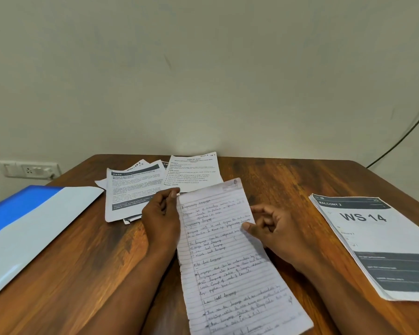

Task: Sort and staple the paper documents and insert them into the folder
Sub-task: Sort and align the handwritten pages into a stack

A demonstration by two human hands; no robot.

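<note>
A handwritten lined sheet [228, 262] lies lengthwise in the middle of the wooden table [82, 274]. My left hand [161, 221] pinches its upper left corner between thumb and fingers. My right hand [273, 230] holds the sheet's right edge, thumb on top and fingers curled. Behind them a loose pile of printed pages [136, 192] is spread out, with a task sheet [191, 172] on its right side. A neat stack topped by a "WS 14" page [377, 243] sits at the right. An open blue folder [27, 228] with a white inner flap lies at the left.
The table stands against a plain wall. A wall socket [29, 169] is at the left behind the folder. A dark cable [402, 136] runs down the wall at the right. No stapler is in view.
</note>
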